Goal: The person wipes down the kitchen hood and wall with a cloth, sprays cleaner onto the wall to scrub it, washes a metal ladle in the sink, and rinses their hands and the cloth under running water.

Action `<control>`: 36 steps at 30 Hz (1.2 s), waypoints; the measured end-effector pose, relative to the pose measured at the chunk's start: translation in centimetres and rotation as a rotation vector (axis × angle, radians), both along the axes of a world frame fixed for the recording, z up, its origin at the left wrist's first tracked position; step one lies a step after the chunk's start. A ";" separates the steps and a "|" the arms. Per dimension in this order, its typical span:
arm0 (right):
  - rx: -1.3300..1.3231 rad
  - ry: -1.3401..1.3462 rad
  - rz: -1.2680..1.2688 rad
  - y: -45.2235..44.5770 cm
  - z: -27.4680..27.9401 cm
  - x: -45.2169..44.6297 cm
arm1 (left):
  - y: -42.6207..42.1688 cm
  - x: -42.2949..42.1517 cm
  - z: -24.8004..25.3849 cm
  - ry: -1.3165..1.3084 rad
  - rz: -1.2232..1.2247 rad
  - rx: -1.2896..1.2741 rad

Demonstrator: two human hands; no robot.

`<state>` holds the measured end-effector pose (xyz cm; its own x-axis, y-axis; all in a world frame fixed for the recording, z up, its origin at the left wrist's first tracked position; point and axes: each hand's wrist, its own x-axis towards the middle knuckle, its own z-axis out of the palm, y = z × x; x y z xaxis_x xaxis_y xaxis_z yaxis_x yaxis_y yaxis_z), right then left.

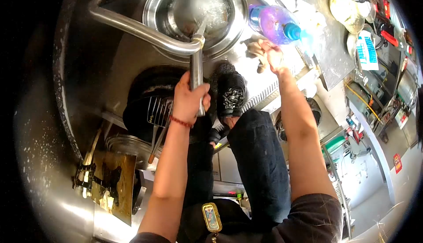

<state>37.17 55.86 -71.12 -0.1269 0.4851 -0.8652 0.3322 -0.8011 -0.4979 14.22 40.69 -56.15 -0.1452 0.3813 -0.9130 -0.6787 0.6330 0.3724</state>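
Note:
My left hand (190, 96) is wrapped round the lower end of a metal faucet (197, 66), below the joint with its bent pipe. Above that joint, water splashes in a round steel basin (152, 11). My right hand (274, 57) is over the bright steel surface, its fingers bent in. A tan shape shows at the fingertips; glare hides whether it is held or a reflection. Just above this hand lies a purple-blue plastic bottle (271, 22) with a teal cap (291, 31). I cannot tell whether hand and bottle touch.
A dark pan (141, 73) and a wire-ended utensil (157, 113) are left of my legs. My black shoe (232, 94) is near the faucet, beside a slotted grate (260, 96). Bowls (346, 11) and a blue-white packet (366, 50) stand at the upper right.

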 end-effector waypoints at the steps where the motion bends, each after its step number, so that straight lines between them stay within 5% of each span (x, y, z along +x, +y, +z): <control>1: 0.117 -0.012 0.202 -0.1 0.2 2.0 | -1.0 0.2 1.2 -0.017 0.010 -0.020; 2: 0.236 -0.024 0.400 -0.6 0.7 3.2 | -1.9 0.4 2.3 -0.033 0.017 -0.037; 6: 0.924 -0.324 0.362 -8.4 -5.1 2.8 | -6.3 1.9 5.4 -0.024 -0.147 -0.027; 10: 0.525 -0.458 0.403 -5.3 -0.3 -3.0 | -8.5 3.8 6.8 -0.029 -0.161 0.015; 12: 0.725 -0.244 0.066 -7.3 -4.3 1.3 | -9.2 4.2 7.2 -0.030 -0.185 0.008; 14: 0.225 -0.117 -0.009 -5.5 0.6 1.1 | -9.7 4.6 6.7 0.252 -0.458 0.089; 15: 0.265 -0.089 -0.180 -6.9 -1.5 1.8 | -9.7 4.8 6.9 0.317 -0.503 0.123; 18: 0.777 -0.369 0.454 -11.4 -3.8 0.9 | -10.3 5.9 6.7 0.382 -0.559 0.143; 21: 0.832 -0.501 0.852 -10.5 -6.8 -0.3 | -9.7 5.5 6.0 0.412 -0.594 0.173; 24: 0.592 -0.429 0.711 -5.6 -6.0 -0.2 | -10.3 4.7 6.1 0.369 -0.631 0.111; 27: 0.312 -0.214 0.255 -1.5 -2.2 -1.1 | -11.0 4.2 5.3 0.523 -0.575 0.288; 29: 0.480 -0.129 0.155 -3.0 0.3 -1.6 | -10.7 3.7 6.0 0.358 -0.415 0.210; 31: 0.856 -0.354 0.563 -7.5 -1.9 -0.1 | -10.0 3.0 6.7 0.097 -0.194 0.086; 32: 1.008 -0.641 1.005 -9.0 -3.3 0.5 | -10.5 2.6 6.2 0.118 -0.231 0.099; 34: 1.140 -1.481 2.627 -7.9 -9.4 2.5 | -8.7 1.5 6.7 0.083 -0.141 0.027; 35: 1.423 -1.601 2.294 -6.9 -13.2 3.5 | -8.3 0.6 6.2 0.095 -0.180 0.019; 36: 1.549 -1.573 2.225 -5.4 -10.1 2.2 | -7.8 -0.2 5.5 0.159 -0.246 0.012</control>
<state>39.42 50.46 -81.19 -0.7822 0.4412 -0.4400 -0.1159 0.5908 0.7985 14.02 32.90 -50.61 -0.1879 0.4330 -0.8816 -0.4381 0.7664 0.4698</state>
